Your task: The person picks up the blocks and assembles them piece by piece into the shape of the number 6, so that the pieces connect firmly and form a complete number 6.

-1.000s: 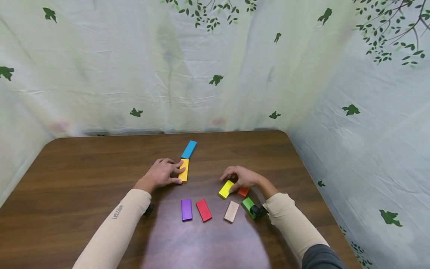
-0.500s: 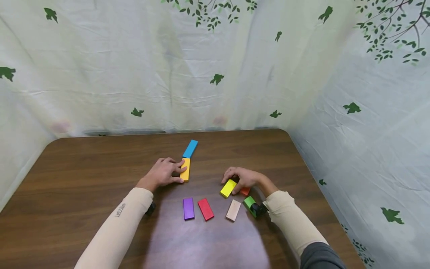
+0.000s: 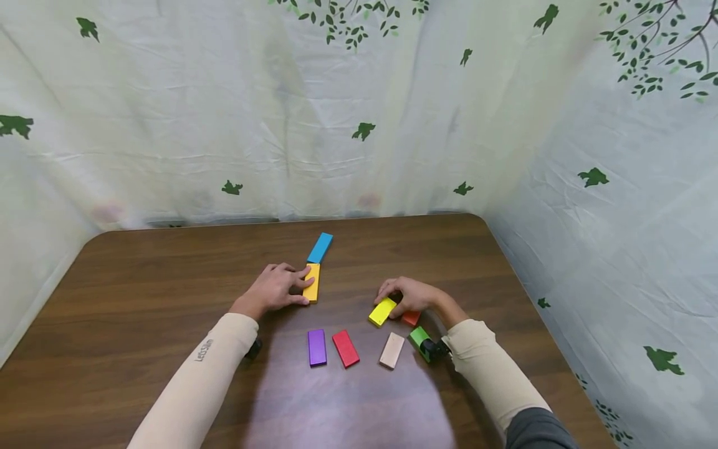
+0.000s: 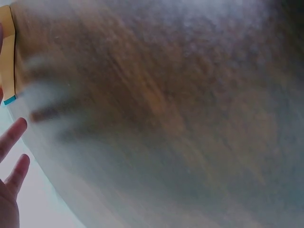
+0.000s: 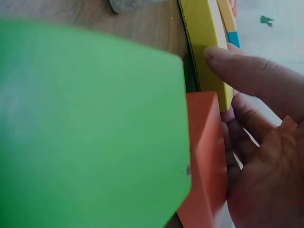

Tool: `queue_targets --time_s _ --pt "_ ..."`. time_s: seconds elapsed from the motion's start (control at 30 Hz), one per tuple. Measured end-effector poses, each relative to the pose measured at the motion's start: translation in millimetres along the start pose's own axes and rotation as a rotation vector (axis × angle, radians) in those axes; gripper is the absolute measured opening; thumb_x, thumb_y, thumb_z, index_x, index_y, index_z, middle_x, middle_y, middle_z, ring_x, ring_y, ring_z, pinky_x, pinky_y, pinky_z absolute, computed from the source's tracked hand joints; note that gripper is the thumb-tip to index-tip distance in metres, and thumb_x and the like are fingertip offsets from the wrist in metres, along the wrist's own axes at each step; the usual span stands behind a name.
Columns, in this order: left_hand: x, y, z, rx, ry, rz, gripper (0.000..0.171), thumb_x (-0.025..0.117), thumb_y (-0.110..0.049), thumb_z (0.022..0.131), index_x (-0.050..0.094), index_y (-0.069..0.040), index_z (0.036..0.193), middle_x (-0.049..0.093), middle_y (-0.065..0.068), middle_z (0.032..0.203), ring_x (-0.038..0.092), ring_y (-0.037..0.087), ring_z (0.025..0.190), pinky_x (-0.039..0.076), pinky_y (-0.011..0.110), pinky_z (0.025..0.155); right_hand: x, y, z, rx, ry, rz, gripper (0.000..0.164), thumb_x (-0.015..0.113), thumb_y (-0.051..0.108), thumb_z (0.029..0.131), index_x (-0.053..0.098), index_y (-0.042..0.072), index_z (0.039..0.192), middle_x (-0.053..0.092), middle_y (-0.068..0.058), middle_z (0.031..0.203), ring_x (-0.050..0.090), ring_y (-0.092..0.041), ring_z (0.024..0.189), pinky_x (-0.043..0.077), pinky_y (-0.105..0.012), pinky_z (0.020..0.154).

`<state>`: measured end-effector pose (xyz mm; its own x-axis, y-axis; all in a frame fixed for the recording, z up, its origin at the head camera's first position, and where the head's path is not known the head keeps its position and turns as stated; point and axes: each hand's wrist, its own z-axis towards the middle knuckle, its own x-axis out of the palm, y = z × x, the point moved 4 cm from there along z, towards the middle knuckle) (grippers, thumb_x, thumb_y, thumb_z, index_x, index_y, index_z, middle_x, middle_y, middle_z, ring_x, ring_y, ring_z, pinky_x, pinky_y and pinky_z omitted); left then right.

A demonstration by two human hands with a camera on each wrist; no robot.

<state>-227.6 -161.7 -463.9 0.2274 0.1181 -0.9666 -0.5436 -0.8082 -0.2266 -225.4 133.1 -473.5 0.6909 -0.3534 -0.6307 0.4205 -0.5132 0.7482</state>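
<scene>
My left hand [image 3: 276,288] holds a yellow-orange wooden block [image 3: 312,288] flat on the table, fingertips over its left side and thumb by its near end. A blue block [image 3: 320,247] touches its far end at an angle. On the right, my right hand [image 3: 412,296] pinches a bright yellow block [image 3: 382,312]. In the right wrist view the thumb lies on one face of this yellow block [image 5: 204,42], with fingers partly hidden behind it. An orange-red block [image 3: 411,318] lies under the right hand, partly covered.
Purple [image 3: 316,348], red [image 3: 345,348] and beige [image 3: 391,350] blocks lie in a loose row nearer the body. A green block [image 3: 418,335] sits below the right wrist, partly hidden by the wrist camera [image 3: 434,350]. A leaf-printed curtain [image 3: 314,162] hangs beyond the brown table [image 3: 168,299].
The right fingers have drawn slightly closer around the yellow block. The left hand stays on the yellow-orange block, and the head view has shifted a little.
</scene>
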Motion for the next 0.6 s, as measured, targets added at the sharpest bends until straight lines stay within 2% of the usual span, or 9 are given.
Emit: queue_targets --time_s 0.13,0.4,0.6 --pt "-0.4 -1.0 -0.4 -0.015 0.014 0.004 0.056 0.068 -0.043 0.087 0.057 -0.017 0.135 0.044 0.008 0.148 0.044 0.040 0.124 0.033 0.056 0.099 -0.2 0.9 0.0 0.004 -0.007 -0.019 0.032 0.074 0.004 0.083 0.071 0.007 0.115 0.061 -0.006 0.118 0.054 -0.019 0.107 0.044 -0.029 0.093" --pt "-5.3 -3.2 2.1 -0.020 0.065 0.083 0.061 0.067 -0.047 0.086 0.053 -0.017 0.137 0.045 0.008 0.146 0.045 0.038 0.124 0.030 0.057 0.102 1.2 3.5 -1.3 0.025 -0.054 -0.048 0.029 0.074 0.004 0.083 0.072 0.009 0.112 0.063 -0.005 0.116 0.055 -0.019 0.104 0.047 -0.030 0.090" --pt "-4.7 -4.4 2.2 -0.004 0.047 0.091 0.054 0.064 -0.044 0.089 0.055 -0.017 0.135 0.046 0.009 0.145 0.047 0.038 0.122 0.032 0.057 0.101 1.1 4.3 -1.8 0.022 -0.089 -0.070 0.029 0.076 0.001 0.080 0.073 0.007 0.108 0.066 -0.004 0.111 0.057 -0.019 0.101 0.048 -0.029 0.088"
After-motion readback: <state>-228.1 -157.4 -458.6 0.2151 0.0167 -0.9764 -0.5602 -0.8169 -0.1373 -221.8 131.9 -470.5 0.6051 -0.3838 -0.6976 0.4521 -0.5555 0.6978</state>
